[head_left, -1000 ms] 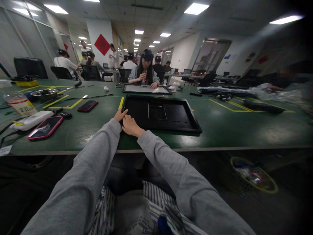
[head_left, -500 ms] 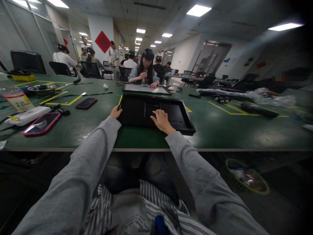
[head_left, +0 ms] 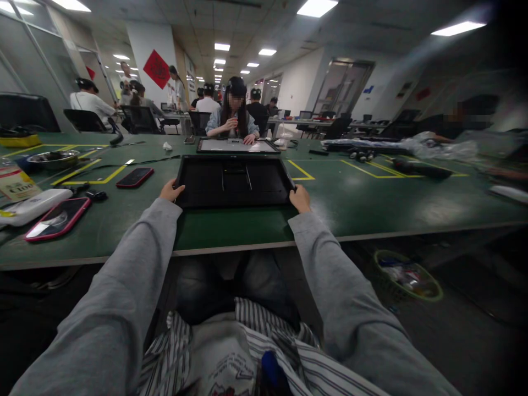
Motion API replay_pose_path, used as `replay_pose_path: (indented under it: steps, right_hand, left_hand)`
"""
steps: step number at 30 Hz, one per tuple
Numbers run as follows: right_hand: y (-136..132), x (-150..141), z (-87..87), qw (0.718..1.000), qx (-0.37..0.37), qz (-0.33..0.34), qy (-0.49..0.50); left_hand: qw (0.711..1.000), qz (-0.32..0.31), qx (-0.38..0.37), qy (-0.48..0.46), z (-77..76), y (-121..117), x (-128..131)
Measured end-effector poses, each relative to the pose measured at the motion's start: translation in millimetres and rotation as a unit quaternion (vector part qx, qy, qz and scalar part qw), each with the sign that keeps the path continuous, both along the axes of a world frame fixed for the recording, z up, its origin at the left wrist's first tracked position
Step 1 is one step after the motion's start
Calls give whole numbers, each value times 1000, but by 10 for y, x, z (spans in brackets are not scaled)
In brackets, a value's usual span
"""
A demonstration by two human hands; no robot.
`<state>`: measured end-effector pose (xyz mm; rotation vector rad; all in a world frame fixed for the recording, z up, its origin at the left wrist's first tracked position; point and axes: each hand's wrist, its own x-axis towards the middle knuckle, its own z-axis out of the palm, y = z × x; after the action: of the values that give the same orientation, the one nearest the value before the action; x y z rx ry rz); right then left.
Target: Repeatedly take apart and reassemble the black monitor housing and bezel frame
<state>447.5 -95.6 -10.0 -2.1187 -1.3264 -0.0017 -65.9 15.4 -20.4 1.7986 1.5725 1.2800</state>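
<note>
A shallow black monitor back cover (head_left: 202, 184), rectangular with a raised rim, lies open side up in front of me, over the green table (head_left: 231, 228). Its middle has a recess flanked by two thin upright ridges. My left hand (head_left: 171, 191) is closed on the left edge, thumb over the rim. On the right edge, my right hand (head_left: 301, 198) grips in the same way, its fingers partly hidden behind the rim. Whether the near edge is lifted slightly, I cannot tell.
Across the table a person sits at a flat screen panel (head_left: 237, 146). To the left are two phones (head_left: 135, 177), a white device (head_left: 39, 206) and a metal bowl (head_left: 53, 159). Plastic wrap (head_left: 445, 147) lies at right, and a green basket (head_left: 408, 275) stands below.
My right hand has moved from inside the cover to its right edge. The cover now sits squarer to me. My left hand stays on the left edge. The whole view has shifted slightly.
</note>
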Motion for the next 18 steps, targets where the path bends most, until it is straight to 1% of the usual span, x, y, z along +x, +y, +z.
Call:
replay_pose_path:
  steps: [4, 8, 10, 15, 18]
  right_hand:
    - [12, 28, -11, 1000, 20, 10, 3]
    - [22, 45, -22, 999, 46, 10, 9]
    - [31, 47, -15, 998, 66, 13, 12]
    - [35, 40, 34, 991, 133, 26, -4]
    - [23, 32, 50, 988, 154, 25, -18]
  left_hand:
    - [996, 7, -30, 88, 61, -77, -7]
    - [981, 83, -15, 176, 184, -260, 58]
    - [973, 107, 2, 205, 249, -360, 101]
    - [968, 131, 66, 202, 369, -514, 173]
    - [968, 136, 73, 198, 390, -536, 183]
